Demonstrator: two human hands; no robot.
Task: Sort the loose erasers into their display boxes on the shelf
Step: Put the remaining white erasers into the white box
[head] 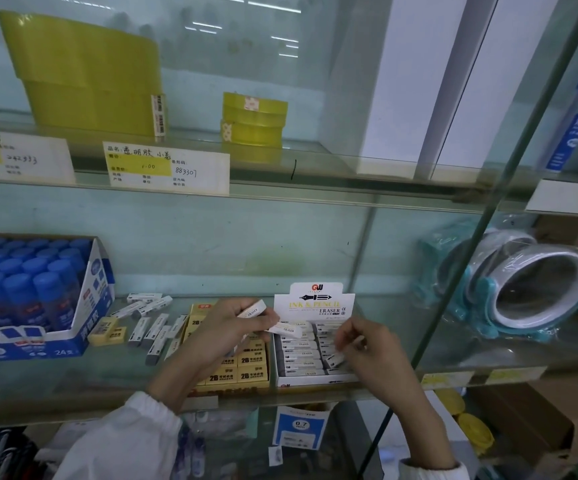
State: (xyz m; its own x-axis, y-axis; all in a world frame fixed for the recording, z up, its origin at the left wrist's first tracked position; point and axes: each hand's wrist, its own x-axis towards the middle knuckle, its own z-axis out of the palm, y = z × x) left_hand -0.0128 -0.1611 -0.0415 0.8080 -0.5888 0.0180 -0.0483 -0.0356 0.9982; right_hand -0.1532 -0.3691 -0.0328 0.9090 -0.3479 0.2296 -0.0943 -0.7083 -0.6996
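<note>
- white box [310, 380] nearly full; left hand [223, 332] grips two white erasers [253, 311]; right hand [367, 344] pinches an eraser [335, 359] over it
- plenty of loose erasers [152, 329] left on shelf [72, 379]

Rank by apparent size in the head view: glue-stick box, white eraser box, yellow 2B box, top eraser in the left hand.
1. glue-stick box
2. white eraser box and yellow 2B box, unranked: left hand hides part of the yellow one
3. top eraser
</note>
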